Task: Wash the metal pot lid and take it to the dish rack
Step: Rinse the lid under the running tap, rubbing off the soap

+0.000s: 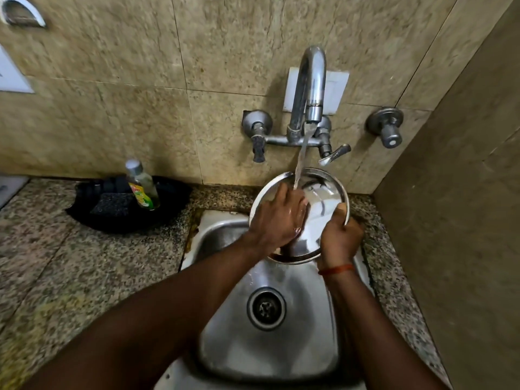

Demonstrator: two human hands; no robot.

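A round shiny metal pot lid [323,198] is held tilted over the steel sink [270,347], under the running water from the wall tap [311,88]. My right hand [340,237] grips the lid's lower right rim, thumb over the edge. My left hand [277,218] lies flat on the lid's wet inner face, fingers spread across it, with the stream landing just above the fingertips. The lid's lower left part is hidden behind my left hand. No dish rack is in view.
A black tray [168,215] on the granite counter [70,263] at the left holds a dark scrub pad [111,204] and a bottle of green dish liquid [142,187]. A separate tap knob [388,130] sticks out of the tiled wall at the right. A side wall closes off the right.
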